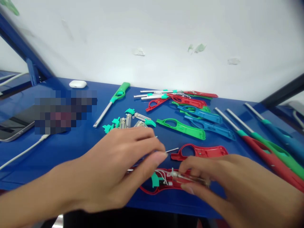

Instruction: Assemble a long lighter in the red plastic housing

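A red lighter half-shell (pixel 163 186) lies near the blue table's front edge, with a teal trigger, white wires and a clear fuel tube (pixel 190 178) set in it. My right hand (pixel 237 190) pinches that tube and shell from the right. My left hand (pixel 118 171) hovers over the shell's left end, fingers pinched together near a thin metal rod (pixel 172 150); what they hold is hidden. A second red half-shell (pixel 201 152) lies just behind.
Loose teal triggers and clear tubes (pixel 128 122) lie mid-table. Green, blue and red half-shells (pixel 190 120) are piled behind; finished lighters (pixel 268 148) lie at right, a green one (pixel 111 103) at left. An earbud case (pixel 78 84), a phone (pixel 14 126) and a cable (pixel 23 152) sit left.
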`<state>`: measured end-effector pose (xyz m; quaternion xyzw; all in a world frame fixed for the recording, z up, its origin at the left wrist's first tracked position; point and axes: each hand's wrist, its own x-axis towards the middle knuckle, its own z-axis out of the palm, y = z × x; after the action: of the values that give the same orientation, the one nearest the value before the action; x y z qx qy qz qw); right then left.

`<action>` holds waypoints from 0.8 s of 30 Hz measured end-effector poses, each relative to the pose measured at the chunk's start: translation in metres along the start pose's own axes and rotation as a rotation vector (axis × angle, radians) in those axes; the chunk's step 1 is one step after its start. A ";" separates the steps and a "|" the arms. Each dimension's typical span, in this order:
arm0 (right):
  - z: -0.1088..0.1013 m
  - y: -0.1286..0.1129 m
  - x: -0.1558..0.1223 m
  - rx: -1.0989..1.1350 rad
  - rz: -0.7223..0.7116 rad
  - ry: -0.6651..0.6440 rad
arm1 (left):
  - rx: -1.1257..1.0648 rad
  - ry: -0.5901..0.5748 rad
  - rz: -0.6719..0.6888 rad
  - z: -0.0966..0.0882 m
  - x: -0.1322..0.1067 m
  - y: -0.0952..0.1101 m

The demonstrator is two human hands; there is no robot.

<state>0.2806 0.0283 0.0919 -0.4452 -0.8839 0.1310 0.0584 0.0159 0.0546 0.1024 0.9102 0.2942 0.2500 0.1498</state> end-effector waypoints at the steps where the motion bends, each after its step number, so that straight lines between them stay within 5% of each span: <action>1: 0.002 0.000 0.000 0.017 0.000 0.004 | 0.085 0.045 -0.009 0.002 -0.009 0.003; 13: 0.011 0.007 -0.001 -0.046 -0.020 0.107 | 0.272 0.222 -0.297 0.041 -0.094 0.012; 24: 0.014 0.007 -0.002 -0.133 -0.102 0.195 | 0.263 0.207 -0.239 0.039 -0.091 0.005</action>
<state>0.2842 0.0282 0.0761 -0.4132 -0.9022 0.0248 0.1211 -0.0239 -0.0100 0.0386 0.8499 0.4443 0.2821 0.0270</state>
